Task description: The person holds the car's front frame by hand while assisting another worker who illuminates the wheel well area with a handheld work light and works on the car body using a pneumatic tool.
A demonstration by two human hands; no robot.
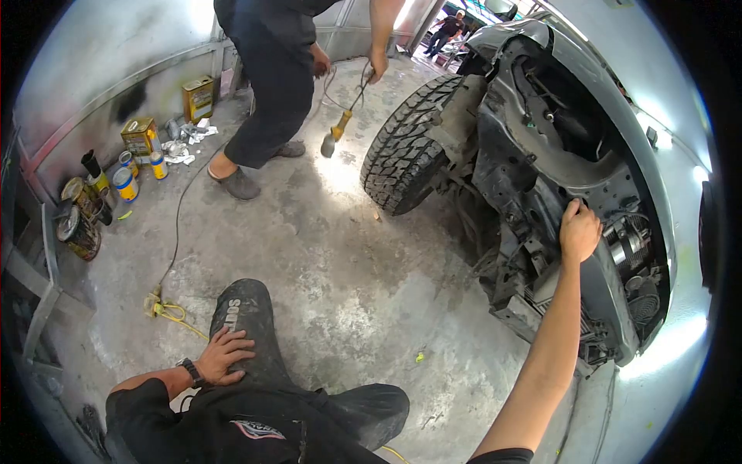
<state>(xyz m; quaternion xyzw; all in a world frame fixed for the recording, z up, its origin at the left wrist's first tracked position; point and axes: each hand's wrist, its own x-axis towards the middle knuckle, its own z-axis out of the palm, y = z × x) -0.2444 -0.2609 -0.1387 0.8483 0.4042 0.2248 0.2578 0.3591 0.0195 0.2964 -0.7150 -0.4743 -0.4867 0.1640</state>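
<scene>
My left hand [224, 354] lies flat on my thigh near the knee, its fingers spread and holding nothing. My right hand [580, 230] reaches out to the vehicle's exposed front frame [547, 213], its fingers curled over a dark metal edge. Beside it sits a ribbed metallic engine part [627, 243]. Below the hand, the uncovered front end shows brackets and wiring. Further left on the same vehicle is a knobbly front tire [413, 143], turned outward.
A standing person [274, 85] dangles a lit work lamp [334, 138] by its cord near the tire. Several cans [125, 184] line the left wall. A cable joined to a yellow cord [166, 309] crosses the concrete floor [325, 255]. Another person [446, 32] is far behind.
</scene>
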